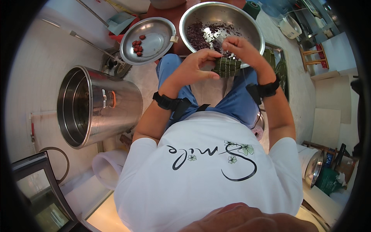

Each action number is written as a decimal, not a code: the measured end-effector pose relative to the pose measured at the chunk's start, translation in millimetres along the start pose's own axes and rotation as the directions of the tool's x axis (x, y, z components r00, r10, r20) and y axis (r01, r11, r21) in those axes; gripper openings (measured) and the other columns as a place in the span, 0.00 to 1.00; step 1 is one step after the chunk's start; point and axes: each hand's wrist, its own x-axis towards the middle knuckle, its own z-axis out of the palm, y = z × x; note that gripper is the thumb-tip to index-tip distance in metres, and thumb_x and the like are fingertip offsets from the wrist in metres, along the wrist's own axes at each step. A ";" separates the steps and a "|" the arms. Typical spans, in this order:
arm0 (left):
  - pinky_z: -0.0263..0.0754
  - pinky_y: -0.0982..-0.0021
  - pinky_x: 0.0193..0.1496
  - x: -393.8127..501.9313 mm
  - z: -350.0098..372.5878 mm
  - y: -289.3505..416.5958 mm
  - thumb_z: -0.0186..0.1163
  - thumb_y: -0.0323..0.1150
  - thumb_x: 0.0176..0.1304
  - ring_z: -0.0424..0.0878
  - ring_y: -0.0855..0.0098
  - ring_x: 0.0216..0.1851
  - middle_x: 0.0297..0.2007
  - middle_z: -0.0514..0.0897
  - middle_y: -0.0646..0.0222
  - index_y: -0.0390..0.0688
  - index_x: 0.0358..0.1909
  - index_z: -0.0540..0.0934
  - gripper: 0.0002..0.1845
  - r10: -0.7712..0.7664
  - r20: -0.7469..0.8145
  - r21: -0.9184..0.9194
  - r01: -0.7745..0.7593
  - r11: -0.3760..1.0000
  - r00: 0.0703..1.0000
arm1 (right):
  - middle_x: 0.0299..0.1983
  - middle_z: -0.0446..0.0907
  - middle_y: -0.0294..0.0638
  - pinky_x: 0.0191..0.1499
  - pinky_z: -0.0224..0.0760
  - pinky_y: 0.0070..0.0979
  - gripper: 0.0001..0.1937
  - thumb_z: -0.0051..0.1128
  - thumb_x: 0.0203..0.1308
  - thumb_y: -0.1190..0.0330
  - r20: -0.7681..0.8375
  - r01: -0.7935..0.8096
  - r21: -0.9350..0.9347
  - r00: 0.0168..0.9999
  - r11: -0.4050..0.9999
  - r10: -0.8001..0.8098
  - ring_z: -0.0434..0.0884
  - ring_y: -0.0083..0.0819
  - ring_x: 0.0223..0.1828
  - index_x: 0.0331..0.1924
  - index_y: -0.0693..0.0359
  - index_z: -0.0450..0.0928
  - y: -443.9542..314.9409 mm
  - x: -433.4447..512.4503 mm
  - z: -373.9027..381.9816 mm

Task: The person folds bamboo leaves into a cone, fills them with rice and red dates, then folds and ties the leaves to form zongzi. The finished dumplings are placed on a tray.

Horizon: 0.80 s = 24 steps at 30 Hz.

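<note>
A green leaf-wrapped parcel (226,67), bound with several turns of pale string, is held at its left end between the thumb and fingers of my left hand (200,65). Just above its right part, my right hand (238,47) is closed in a fist; a thin strand hangs below it, and whether it grips the string cannot be told. Behind both hands stands a large steel bowl (221,8) with dark purple grains (198,33) spread on its bottom. To its left, a shallow metal basin (156,37) holds several red dates (137,46).
A tall open steel barrel (116,95) lies to the left. At the right, a metal tray (285,58) with green leaf-wrapped parcels sits partly behind my right arm. A spool of dark green string (251,9) is beside the bowl. A small wooden stool (314,61) stands farther right.
</note>
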 end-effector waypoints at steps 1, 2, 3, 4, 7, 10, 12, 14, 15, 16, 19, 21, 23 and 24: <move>0.70 0.65 0.67 -3.4 -2.0 1.5 0.73 0.21 0.53 0.75 0.70 0.62 0.59 0.75 0.63 0.35 0.63 0.71 0.34 0.018 -0.005 -0.092 -0.018 0.996 1.000 | 0.30 0.74 0.23 0.33 0.65 0.18 0.10 0.50 0.75 0.67 0.023 -0.095 0.085 0.995 0.992 0.094 0.71 0.09 0.34 0.33 0.58 0.74 9.8 2.4 8.9; 0.70 0.66 0.67 -6.8 -2.9 1.2 0.73 0.22 0.55 0.75 0.70 0.62 0.59 0.75 0.63 0.35 0.64 0.71 0.34 0.003 -0.070 -0.152 -0.014 0.988 0.998 | 0.28 0.75 0.24 0.30 0.65 0.15 0.07 0.52 0.73 0.67 -0.045 -0.112 0.298 0.990 0.948 0.132 0.72 0.12 0.29 0.35 0.56 0.74 19.6 0.1 24.5; 0.70 0.66 0.67 -9.9 -3.3 -0.8 0.72 0.23 0.56 0.75 0.70 0.62 0.60 0.75 0.63 0.35 0.64 0.71 0.33 0.001 -0.130 -0.219 -0.030 0.975 0.992 | 0.25 0.73 0.24 0.26 0.62 0.15 0.03 0.54 0.70 0.66 0.018 -0.164 0.413 0.985 0.896 0.172 0.69 0.12 0.24 0.39 0.54 0.76 26.4 -11.0 28.4; 0.70 0.67 0.67 -12.4 -4.5 -3.3 0.71 0.24 0.57 0.74 0.70 0.62 0.60 0.75 0.62 0.35 0.64 0.71 0.33 -0.004 -0.188 -0.283 -0.051 0.958 0.982 | 0.24 0.71 0.24 0.24 0.60 0.15 0.03 0.55 0.68 0.66 -0.038 -0.086 0.353 0.994 0.932 0.106 0.67 0.12 0.22 0.41 0.54 0.76 33.3 -16.2 38.6; 0.68 0.68 0.67 -20.1 -12.8 -13.3 0.69 0.26 0.61 0.74 0.70 0.62 0.61 0.77 0.60 0.33 0.65 0.70 0.31 -0.063 -0.342 -0.386 -0.079 0.919 0.938 | 0.24 0.69 0.23 0.25 0.58 0.14 0.08 0.47 0.68 0.73 -0.107 -0.213 0.247 0.964 0.945 0.245 0.65 0.12 0.22 0.45 0.57 0.78 45.4 -21.5 68.8; 0.70 0.71 0.64 -23.8 -26.2 -22.2 0.63 0.29 0.67 0.77 0.74 0.59 0.59 0.80 0.64 0.36 0.67 0.70 0.28 0.009 -0.463 -0.510 -0.275 0.815 0.886 | 0.26 0.71 0.26 0.28 0.61 0.15 0.10 0.46 0.68 0.74 0.286 -0.325 0.255 0.925 0.911 0.250 0.67 0.14 0.24 0.48 0.60 0.79 38.4 -40.3 76.1; 0.69 0.70 0.65 -30.4 -38.7 -24.4 0.60 0.32 0.70 0.77 0.74 0.60 0.57 0.80 0.65 0.35 0.65 0.71 0.24 -0.006 -0.545 -0.519 -0.332 0.788 0.838 | 0.28 0.74 0.29 0.31 0.64 0.16 0.15 0.46 0.65 0.75 0.575 -0.341 0.211 0.801 0.916 0.166 0.70 0.16 0.26 0.52 0.62 0.80 25.5 -51.1 69.8; 0.69 0.69 0.66 -39.0 -48.3 -25.4 0.60 0.32 0.70 0.76 0.74 0.60 0.58 0.80 0.65 0.35 0.65 0.71 0.24 -0.041 -0.581 -0.547 -0.352 0.759 0.813 | 0.28 0.72 0.29 0.27 0.61 0.15 0.20 0.48 0.66 0.74 0.506 -0.200 0.429 0.861 0.881 -0.051 0.67 0.14 0.22 0.62 0.61 0.73 10.9 -55.5 58.0; 0.69 0.69 0.66 -42.9 -51.8 -25.3 0.60 0.31 0.70 0.76 0.73 0.60 0.58 0.80 0.65 0.35 0.65 0.71 0.24 -0.075 -0.600 -0.564 -0.355 0.745 0.796 | 0.27 0.71 0.28 0.25 0.59 0.14 0.24 0.49 0.66 0.74 0.465 -0.161 0.508 0.878 0.846 -0.111 0.65 0.14 0.21 0.68 0.61 0.70 4.5 -54.4 54.0; 0.68 0.68 0.68 -46.7 -53.6 -25.0 0.60 0.33 0.70 0.76 0.72 0.61 0.59 0.79 0.64 0.35 0.66 0.70 0.25 -0.017 -0.583 -0.554 -0.382 0.740 0.813 | 0.27 0.71 0.29 0.24 0.57 0.13 0.27 0.51 0.66 0.72 0.351 -0.121 0.639 0.924 0.759 -0.148 0.63 0.13 0.20 0.70 0.60 0.65 0.4 -47.1 52.4; 0.66 0.64 0.71 -60.0 -51.8 -20.0 0.64 0.38 0.67 0.75 0.68 0.63 0.62 0.77 0.61 0.35 0.69 0.66 0.33 0.065 -0.490 -0.549 -0.366 0.751 0.869 | 0.28 0.69 0.29 0.19 0.49 0.11 0.36 0.57 0.67 0.65 0.123 -0.081 0.809 0.992 0.583 -0.033 0.58 0.11 0.18 0.77 0.57 0.54 -5.4 -12.7 53.9; 0.65 0.63 0.72 -70.8 -47.3 -12.0 0.71 0.39 0.60 0.74 0.66 0.65 0.63 0.76 0.60 0.36 0.71 0.63 0.41 0.083 -0.354 -0.550 -0.279 0.787 0.932 | 0.29 0.68 0.30 0.18 0.44 0.10 0.40 0.60 0.67 0.60 0.063 -0.132 0.781 0.989 0.610 0.133 0.55 0.10 0.17 0.78 0.56 0.50 -7.3 9.5 67.4; 0.63 0.63 0.72 -71.7 -41.9 -3.7 0.76 0.36 0.53 0.72 0.65 0.66 0.64 0.74 0.58 0.38 0.72 0.61 0.48 -0.001 -0.161 -0.519 -0.084 0.851 0.987 | 0.37 0.76 0.34 0.27 0.62 0.11 0.36 0.61 0.68 0.57 0.166 -0.173 0.672 0.983 0.720 0.081 0.70 0.14 0.26 0.74 0.60 0.57 -13.8 24.0 80.4; 0.63 0.63 0.72 -70.5 -39.2 0.8 0.78 0.35 0.49 0.72 0.64 0.67 0.64 0.74 0.58 0.39 0.73 0.60 0.51 -0.052 -0.062 -0.493 0.015 0.870 0.997 | 0.40 0.78 0.36 0.31 0.67 0.13 0.35 0.60 0.68 0.56 0.183 -0.179 0.613 0.980 0.769 0.082 0.74 0.16 0.31 0.73 0.61 0.59 -18.6 34.0 91.2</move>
